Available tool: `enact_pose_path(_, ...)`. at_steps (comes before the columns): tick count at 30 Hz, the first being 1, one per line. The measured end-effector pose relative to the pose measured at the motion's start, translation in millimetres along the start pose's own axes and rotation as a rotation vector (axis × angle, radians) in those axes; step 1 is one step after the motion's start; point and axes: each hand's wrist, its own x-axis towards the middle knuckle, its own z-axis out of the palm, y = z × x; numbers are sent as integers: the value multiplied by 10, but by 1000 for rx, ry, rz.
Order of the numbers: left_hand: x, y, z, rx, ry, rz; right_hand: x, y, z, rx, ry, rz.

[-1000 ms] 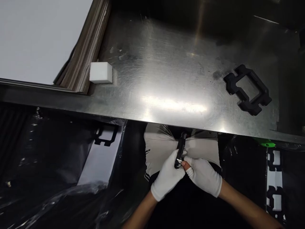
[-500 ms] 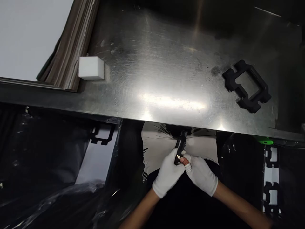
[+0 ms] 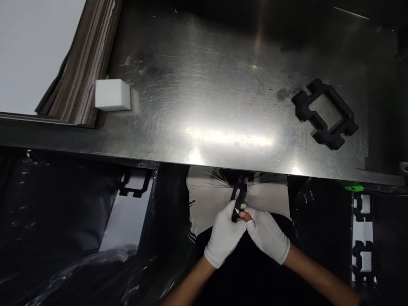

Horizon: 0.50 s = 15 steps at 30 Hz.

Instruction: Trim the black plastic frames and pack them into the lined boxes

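Note:
Both my hands wear white gloves and meet just below the near edge of the steel table point(image 3: 197, 106). My left hand point(image 3: 225, 235) is closed around the lower part of a small black tool point(image 3: 239, 197) that sticks up toward the table edge. My right hand point(image 3: 267, 233) is closed too, its bare fingertip pressed against the same tool at the grip. Behind the tool lies white cloth with dark print point(image 3: 208, 193).
A black foam frame point(image 3: 324, 114) lies on the table at the right. A white foam block point(image 3: 112, 94) sits at the left beside a stack of brown sheets point(image 3: 83, 68). Black plastic bags point(image 3: 63, 221) with more frames flank my hands.
My hands and the tool stay almost where they were. The view has drifted, so the white block and the sheets sit further left in the picture.

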Motion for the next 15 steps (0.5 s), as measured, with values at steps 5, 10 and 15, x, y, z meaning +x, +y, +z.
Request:
enact_pose_path(5,-22,-4,20,20,29,-5,-2,20,12,45,3,-12)
enact_pose_path(10,-27,-13,25,14,47,-6,-5,24,25,62,19,-20)
enact_pose_path(15,-33,-14,32,-17,57,-1,-18,42,62,50,42,-49)
